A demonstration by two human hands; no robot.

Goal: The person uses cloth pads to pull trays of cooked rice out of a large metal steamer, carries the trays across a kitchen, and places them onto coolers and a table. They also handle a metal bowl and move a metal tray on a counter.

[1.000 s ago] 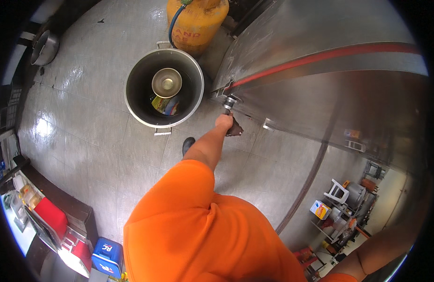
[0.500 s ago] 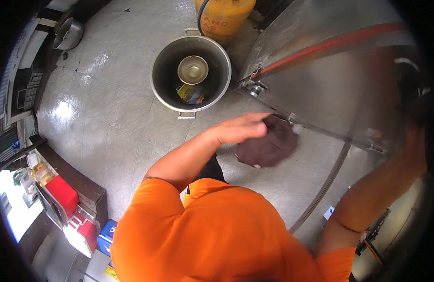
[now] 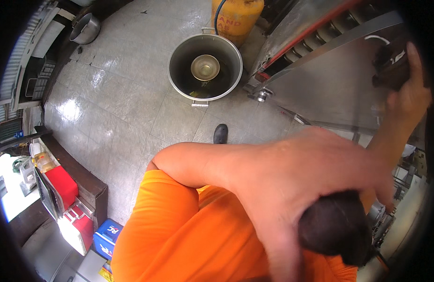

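Observation:
My left arm reaches across my orange shirt, and my left hand (image 3: pixel 297 183) is large and slightly blurred close below the camera. Its fingers grip a dark brown cloth (image 3: pixel 337 228), which bunches under the palm. My right hand (image 3: pixel 410 96) is raised at the upper right, its fingers round a dark folded cloth (image 3: pixel 391 66). That cloth is against the upper part of a metal door (image 3: pixel 339 80), near a pale curved strip. The door stands ajar from a red-edged metal cabinet (image 3: pixel 315 40), and rounded metal trays (image 3: pixel 323 33) show in the gap.
A big two-handled pot (image 3: pixel 172 70) stands on the tiled floor with dark liquid and a metal bowl (image 3: pixel 205 68) inside. Behind it is a yellow gas cylinder (image 3: pixel 238 19). A smaller pot (image 3: pixel 85 29) lies at the far left; red boxes (image 3: pixel 62 185) and a blue box (image 3: pixel 105 237) are at left.
My left hand has swung right and up toward the camera with the brown cloth. The metal door has come away from the cabinet, baring the trays. The view has shifted slightly.

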